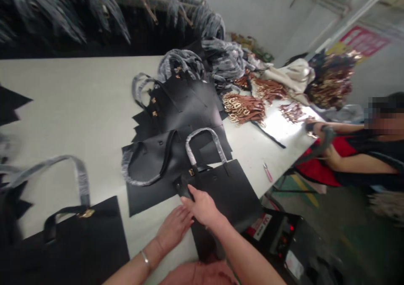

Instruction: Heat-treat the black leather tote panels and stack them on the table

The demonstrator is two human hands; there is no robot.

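The right hand (202, 207) pinches the black flap tab (183, 188) of the nearest black bag panel (227, 192), fingers closed on the tab, seemingly to lift it off the leather. The left hand (173, 228) lies flat at its 8 o'clock, fingers released and spread on the white table (78, 108), apparently bracing. The panel overhangs the table's near edge, its wrapped handle (205, 144) pointing to 12 o'clock. Stacked bag panels (170, 121) lie beyond. At 2 o'clock sit brown straps (243, 108); at 3 o'clock, a co-worker's hand (318, 129) grips a dark tool.
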